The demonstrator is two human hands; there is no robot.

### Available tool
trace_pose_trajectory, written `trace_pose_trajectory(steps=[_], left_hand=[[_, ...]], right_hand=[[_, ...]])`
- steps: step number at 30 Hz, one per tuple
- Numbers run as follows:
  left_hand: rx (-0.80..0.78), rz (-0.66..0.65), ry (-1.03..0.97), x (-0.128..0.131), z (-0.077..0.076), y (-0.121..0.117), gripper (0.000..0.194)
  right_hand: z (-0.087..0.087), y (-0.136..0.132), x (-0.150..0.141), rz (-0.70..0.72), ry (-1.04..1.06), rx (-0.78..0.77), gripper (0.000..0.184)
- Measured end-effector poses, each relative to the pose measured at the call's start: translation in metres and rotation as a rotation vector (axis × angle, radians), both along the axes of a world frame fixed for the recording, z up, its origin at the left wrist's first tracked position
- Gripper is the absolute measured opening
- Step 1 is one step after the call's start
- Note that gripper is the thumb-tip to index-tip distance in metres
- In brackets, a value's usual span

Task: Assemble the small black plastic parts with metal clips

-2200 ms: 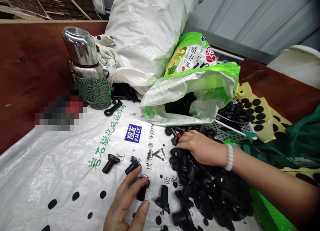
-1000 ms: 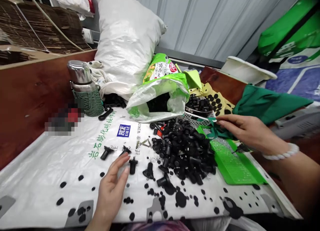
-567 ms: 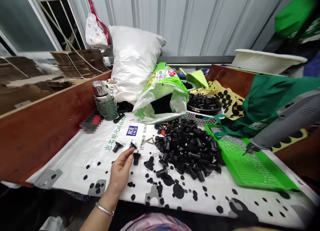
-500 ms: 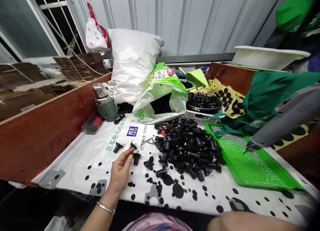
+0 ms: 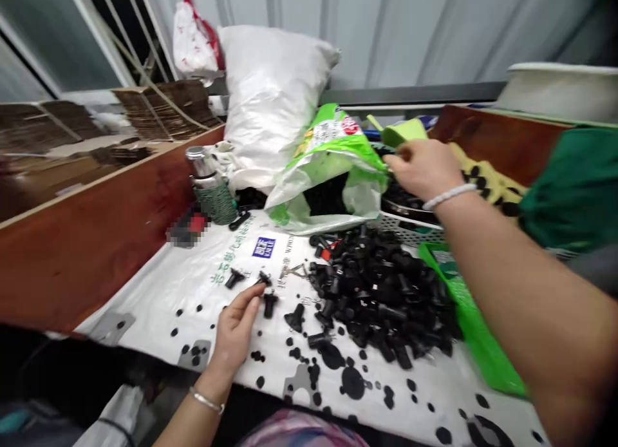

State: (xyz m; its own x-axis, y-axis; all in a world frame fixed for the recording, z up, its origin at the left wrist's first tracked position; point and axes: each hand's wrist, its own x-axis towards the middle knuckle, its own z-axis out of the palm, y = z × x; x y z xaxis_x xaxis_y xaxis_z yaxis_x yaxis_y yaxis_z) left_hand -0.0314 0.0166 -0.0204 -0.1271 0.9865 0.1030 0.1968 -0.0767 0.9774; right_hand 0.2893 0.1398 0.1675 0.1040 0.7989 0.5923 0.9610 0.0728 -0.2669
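Observation:
My right hand [image 5: 423,170] hangs over a metal bowl [image 5: 406,199] of black plastic parts, its fingers curled down beside a green-and-white rice bag [image 5: 328,170]. Nothing shows clearly in its fingers. My left hand [image 5: 234,334] rests on a white woven sheet [image 5: 154,299], holding nothing. Its fingertips are close to an upright black plastic part [image 5: 269,304]. A large heap of similar black parts [image 5: 379,292] lies to the right of that hand. A few single parts stand apart on the sheet.
A green perforated tray [image 5: 476,324] lies under my right forearm, partly hidden. Behind the sheet stand a steel flask in a green mesh sleeve [image 5: 210,186] and a white sack [image 5: 273,105]. A reddish wooden board [image 5: 106,202] edges the left side.
My right hand has risen from the lower edge of the view to above the bowl, and my forearm now covers much of the green tray. The view has tilted and shifted. My left hand stays nearly still.

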Motion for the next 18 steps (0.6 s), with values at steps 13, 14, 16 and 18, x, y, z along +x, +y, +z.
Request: trace_pose_trajectory(steps=[13, 14, 16, 18], left_hand=[[-0.043, -0.026, 0.001, -0.002, 0.003, 0.002, 0.027], [-0.041, -0.029, 0.023, -0.002, 0.002, 0.003, 0.027], [-0.036, -0.034, 0.055, -0.002, 0.002, 0.004, 0.027], [-0.036, -0.035, 0.072, -0.002, 0.001, 0.004, 0.026]], right_hand=[[-0.092, 0.108, 0.11, -0.555, -0.233, -0.486, 0.067], [-0.092, 0.11, 0.11, -0.543, -0.25, -0.496, 0.063], [-0.09, 0.116, 0.11, -0.539, -0.261, -0.512, 0.057], [-0.087, 0.121, 0.113, -0.528, -0.26, -0.54, 0.053]])
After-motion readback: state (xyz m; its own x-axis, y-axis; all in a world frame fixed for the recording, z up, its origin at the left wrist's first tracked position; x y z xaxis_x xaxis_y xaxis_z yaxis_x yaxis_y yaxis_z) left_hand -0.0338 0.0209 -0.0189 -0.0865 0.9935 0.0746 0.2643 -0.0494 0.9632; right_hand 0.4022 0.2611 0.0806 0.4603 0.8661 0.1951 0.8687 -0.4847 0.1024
